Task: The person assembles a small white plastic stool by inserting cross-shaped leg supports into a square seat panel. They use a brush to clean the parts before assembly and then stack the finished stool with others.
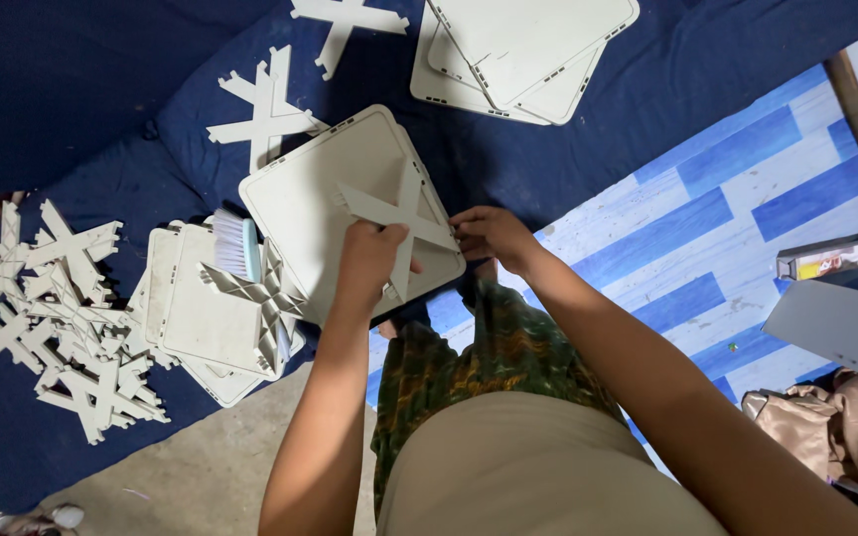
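Note:
A white square plastic panel (315, 194) with rounded corners rests tilted on my lap, over a dark blue cloth. On top of it lies a white X-shaped cross piece (404, 203). My left hand (369, 263) grips the lower arm of that cross piece near the panel's front edge. My right hand (489, 233) pinches the cross piece's right arm at the panel's right corner.
A heap of several X-shaped pieces (57, 318) lies at left. A stack of panels (201, 318) carries a small brush (238, 243) and another cross. More panels (518, 50) and crosses (265, 109) lie farther off. A small box (831, 258) and a grey sheet (836, 323) sit at right.

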